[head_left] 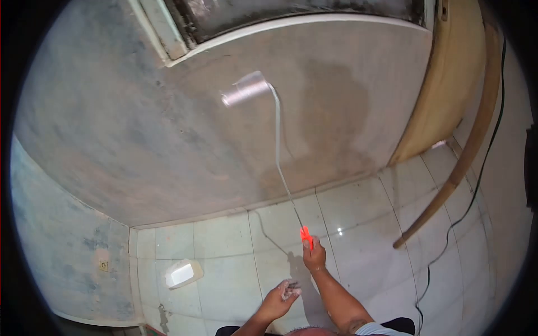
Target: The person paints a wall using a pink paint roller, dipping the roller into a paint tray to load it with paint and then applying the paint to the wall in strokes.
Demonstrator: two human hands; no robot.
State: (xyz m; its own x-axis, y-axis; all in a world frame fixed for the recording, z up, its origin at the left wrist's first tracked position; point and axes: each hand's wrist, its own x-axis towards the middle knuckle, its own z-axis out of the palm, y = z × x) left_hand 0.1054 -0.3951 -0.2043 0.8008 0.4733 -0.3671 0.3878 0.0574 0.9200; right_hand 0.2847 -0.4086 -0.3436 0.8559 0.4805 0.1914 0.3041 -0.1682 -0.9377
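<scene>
Paint roller with a pale, shiny cylindrical head, long bent metal rod and bright orange handle is up in front of the grey, patchy plastered wall, head below the window with the white sill. Head is slightly blurred; can't tell if it touches the wall. Rod runs down from the head's right end to the handle, above the white tiled floor.

Right hand: closed around the orange handle, clamped on it, arm reaching up from the bottom edge. Left hand: lower and to the left, well apart from the right, not on the roller. Its fingers are bent and smeared whitish; can't tell if they pinch anything.

Around them: 1 cream plastic container with white contents sits on the tiles, left of both hands. 1 yellowish socket is on the bluish-grey side wall. On the right, 1 long brown pole slants from upper right, lower end near the tiles, in front of the tan panel. 1 dark green cable runs down just beside it and curves toward the bottom edge.
</scene>
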